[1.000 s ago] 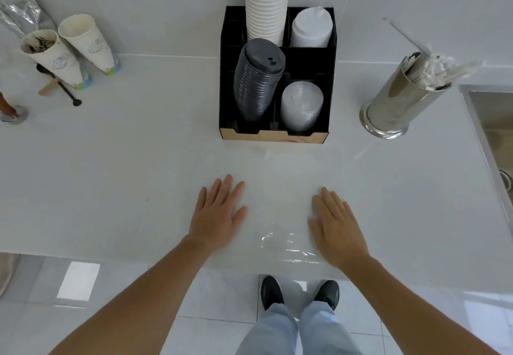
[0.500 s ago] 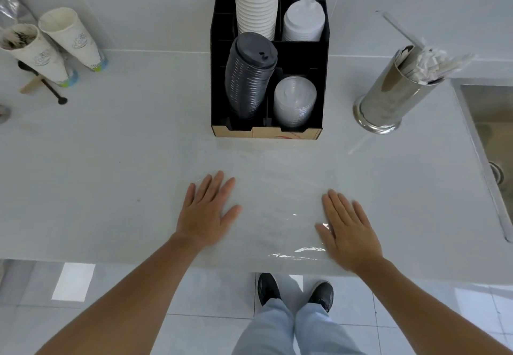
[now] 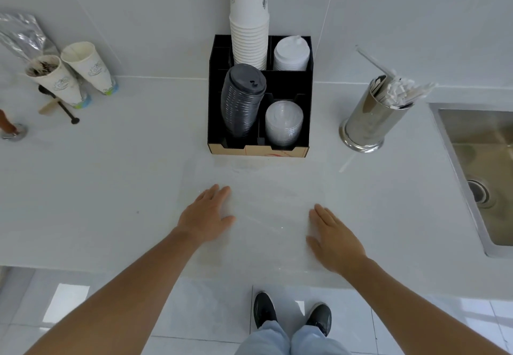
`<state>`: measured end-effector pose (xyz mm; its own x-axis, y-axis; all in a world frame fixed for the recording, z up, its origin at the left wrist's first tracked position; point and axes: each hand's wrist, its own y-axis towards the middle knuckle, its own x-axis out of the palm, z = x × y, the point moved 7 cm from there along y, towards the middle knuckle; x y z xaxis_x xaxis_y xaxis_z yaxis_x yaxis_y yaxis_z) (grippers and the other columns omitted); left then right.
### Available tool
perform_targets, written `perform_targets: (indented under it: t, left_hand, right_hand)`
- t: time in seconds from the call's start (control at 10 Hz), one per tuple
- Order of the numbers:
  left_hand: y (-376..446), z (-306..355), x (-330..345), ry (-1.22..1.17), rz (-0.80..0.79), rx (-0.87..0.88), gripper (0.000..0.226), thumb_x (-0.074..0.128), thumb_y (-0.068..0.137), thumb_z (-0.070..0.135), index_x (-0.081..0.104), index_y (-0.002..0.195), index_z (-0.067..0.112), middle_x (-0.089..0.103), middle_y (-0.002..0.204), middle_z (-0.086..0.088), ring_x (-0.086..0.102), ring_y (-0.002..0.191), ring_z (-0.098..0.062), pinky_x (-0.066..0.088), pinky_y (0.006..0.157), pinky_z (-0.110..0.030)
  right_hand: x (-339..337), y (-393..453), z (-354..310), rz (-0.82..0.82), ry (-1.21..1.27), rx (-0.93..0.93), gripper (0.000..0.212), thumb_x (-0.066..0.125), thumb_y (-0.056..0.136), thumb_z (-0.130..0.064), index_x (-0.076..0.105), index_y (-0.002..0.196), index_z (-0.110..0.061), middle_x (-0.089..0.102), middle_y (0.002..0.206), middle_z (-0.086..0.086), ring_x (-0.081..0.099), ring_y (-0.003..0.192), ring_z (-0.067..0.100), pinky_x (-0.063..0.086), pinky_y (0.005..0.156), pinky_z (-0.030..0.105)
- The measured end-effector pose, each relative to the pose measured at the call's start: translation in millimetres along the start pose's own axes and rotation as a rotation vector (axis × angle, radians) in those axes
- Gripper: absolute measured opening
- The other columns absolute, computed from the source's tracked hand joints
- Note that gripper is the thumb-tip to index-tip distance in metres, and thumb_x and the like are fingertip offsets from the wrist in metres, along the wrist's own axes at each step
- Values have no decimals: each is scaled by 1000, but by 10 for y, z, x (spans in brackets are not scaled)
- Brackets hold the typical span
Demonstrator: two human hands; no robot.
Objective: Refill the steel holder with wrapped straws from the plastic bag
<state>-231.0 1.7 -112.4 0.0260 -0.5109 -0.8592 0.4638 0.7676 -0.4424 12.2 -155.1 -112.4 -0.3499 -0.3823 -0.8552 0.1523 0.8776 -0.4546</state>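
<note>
Both hands, left (image 3: 206, 220) & right (image 3: 334, 239), lay flat on the empty plastic bag (image 3: 266, 202), fingers apart, gripping nothing. I judged the slick film could slide off the worktop (image 3: 111, 188).

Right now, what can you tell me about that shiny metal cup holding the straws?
The steel holder is a polished, mirror-like cylinder with a wider ringed foot. It stands upright on the white counter, right of the black cup organizer and left of the sink, touching neither. Wrapped straws fill it, fanning out to the right. Neither hand touches it.

White counter (image 3: 111, 188) with steel holder (image 3: 369, 121), black organizer (image 3: 259, 149), cups (image 3: 69, 82).
</note>
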Motion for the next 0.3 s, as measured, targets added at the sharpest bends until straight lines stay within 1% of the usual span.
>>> perform_targets:
  t: [0.1, 0.2, 0.3]
  left_hand:
    - [0, 102, -66, -2, -20, 1, 61, 54, 89, 43, 31, 141, 24, 30, 150, 2, 33, 138, -22, 41, 101, -39]
    - [25, 238, -151, -16, -103, -16, 51, 55, 90, 41, 44, 137, 23, 41, 147, 2, 41, 132, -21, 39, 102, -36]
    - [43, 342, -284, -23, -149, -23, 50, 55, 90, 44, 48, 136, 27, 48, 143, 2, 47, 127, -20, 41, 101, -35]
  right_hand:
    - [-184, 46, -33, -59, 60, 90, 46, 44, 95, -30, 44, 139, -16, 36, 153, -2, 43, 134, 21, 40, 105, 32]
    - [-445, 97, -45, -87, 113, 155, 40, 45, 92, -29, 56, 130, -20, 59, 130, 0, 56, 118, 23, 48, 94, 30]
    - [-664, 128, -33, -70, 155, 145, 43, 47, 93, -31, 53, 135, -22, 57, 134, 2, 56, 119, 22, 45, 93, 27]
